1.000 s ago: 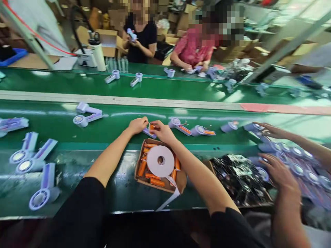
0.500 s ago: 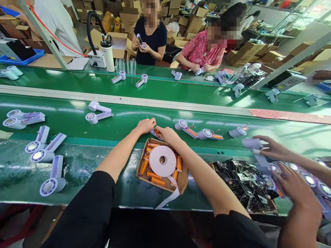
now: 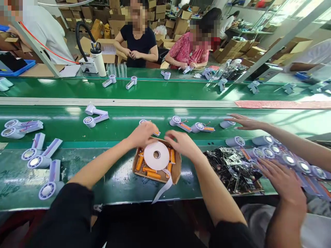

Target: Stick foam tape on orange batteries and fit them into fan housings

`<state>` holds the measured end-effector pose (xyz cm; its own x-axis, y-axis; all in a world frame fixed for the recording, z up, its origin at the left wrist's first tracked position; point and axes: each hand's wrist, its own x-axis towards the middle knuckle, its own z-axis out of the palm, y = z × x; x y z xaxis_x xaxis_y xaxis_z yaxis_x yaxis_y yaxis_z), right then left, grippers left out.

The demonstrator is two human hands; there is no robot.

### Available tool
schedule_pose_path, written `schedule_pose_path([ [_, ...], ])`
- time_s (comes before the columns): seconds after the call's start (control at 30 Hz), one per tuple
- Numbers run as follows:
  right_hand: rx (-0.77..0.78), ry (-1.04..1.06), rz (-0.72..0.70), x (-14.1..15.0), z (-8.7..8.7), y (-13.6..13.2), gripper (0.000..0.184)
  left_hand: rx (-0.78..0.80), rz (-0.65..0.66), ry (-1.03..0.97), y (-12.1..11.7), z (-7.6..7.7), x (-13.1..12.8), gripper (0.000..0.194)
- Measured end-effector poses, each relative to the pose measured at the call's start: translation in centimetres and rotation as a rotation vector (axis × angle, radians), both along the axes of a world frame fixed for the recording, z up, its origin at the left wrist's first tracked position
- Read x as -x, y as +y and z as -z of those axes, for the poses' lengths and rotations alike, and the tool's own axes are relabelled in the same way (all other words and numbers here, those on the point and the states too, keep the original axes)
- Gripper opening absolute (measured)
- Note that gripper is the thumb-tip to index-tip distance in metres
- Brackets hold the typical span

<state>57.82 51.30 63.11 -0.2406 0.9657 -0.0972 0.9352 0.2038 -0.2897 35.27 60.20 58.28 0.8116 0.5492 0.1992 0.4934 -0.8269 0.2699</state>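
Note:
My left hand hovers over the far left rim of a cardboard box, its fingers bent down and smeared by motion. Partly hidden behind it, a white handheld fan body with orange in its handle lies on the green belt. My right hand is at the box's far right corner, thumb and fingers apart and nothing seen between them. Inside the box, a roll of white tape rests on several orange battery cells. Its loose tail hangs over the near rim.
Fan bodies lie on the belt right and left, with more on the near table. A pile of black parts sits right. A co-worker's hands reach in there. Two people work across the belt.
My hands have parted and come back toward the box, leaving the fan body on the belt. The co-worker's upper hand has moved to a fan on the belt. The view has shifted.

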Motion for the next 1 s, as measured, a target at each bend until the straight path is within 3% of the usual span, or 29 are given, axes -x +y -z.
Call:
schedule_pose_path([
  [0.07,0.096,0.034,0.090,-0.5,0.7,-5.4,0.036,-0.070,0.303,0.075,-3.7,0.4,1.1,0.045],
  [0.13,0.193,-0.075,0.126,0.1,1.8,-9.3,0.039,-0.086,0.381,0.136,-6.0,1.0,1.4,0.054],
  [0.2,0.244,-0.176,0.114,1.0,2.7,-11.3,0.037,-0.082,0.368,0.193,-6.8,1.2,1.4,0.052],
  [0.27,0.257,-0.127,0.063,1.2,3.1,-12.3,0.035,-0.089,0.350,0.231,-6.8,0.7,1.7,0.046],
  [0.33,0.237,0.071,-0.016,0.9,3.1,-13.1,0.035,-0.119,0.259,0.189,-6.8,-0.5,3.2,0.049],
  [0.43,0.181,0.410,-0.175,0.4,2.9,-14.4,0.035,-0.219,0.010,0.000,-8.2,-2.1,6.8,0.056],
  [0.5,0.099,0.573,-0.144,0.9,2.9,-14.7,0.035,-0.300,-0.111,-0.102,-9.8,-2.6,8.9,0.057],
  [0.6,0.036,0.710,0.008,3.2,2.9,-13.7,0.041,-0.387,-0.154,-0.163,-12.4,-2.6,10.4,0.060],
  [0.63,0.059,0.710,-0.006,4.3,3.0,-13.2,0.041,-0.397,-0.158,-0.170,-13.1,-2.5,10.5,0.060],
  [0.7,0.146,0.637,-0.169,6.6,3.0,-12.4,0.035,-0.394,-0.187,-0.205,-14.0,-2.5,10.5,0.058],
  [0.77,0.230,0.484,-0.405,8.4,3.2,-12.1,0.043,-0.359,-0.255,-0.287,-14.4,-2.6,10.9,0.055],
  [0.83,0.341,0.323,-0.607,9.2,3.3,-11.7,0.041,-0.267,-0.335,-0.377,-14.6,-2.8,11.7,0.053],
  [0.87,0.372,0.259,-0.638,9.0,3.3,-11.3,0.039,-0.202,-0.371,-0.409,-14.8,-2.8,12.2,0.053],
  [0.9,0.369,0.213,-0.613,8.6,3.3,-10.8,0.038,-0.139,-0.397,-0.425,-15.0,-2.8,12.6,0.054],
  [1.0,0.188,0.103,-0.348,6.5,3.7,-8.0,0.032,-0.049,-0.412,-0.403,-15.9,-2.2,13.2,0.051],
])
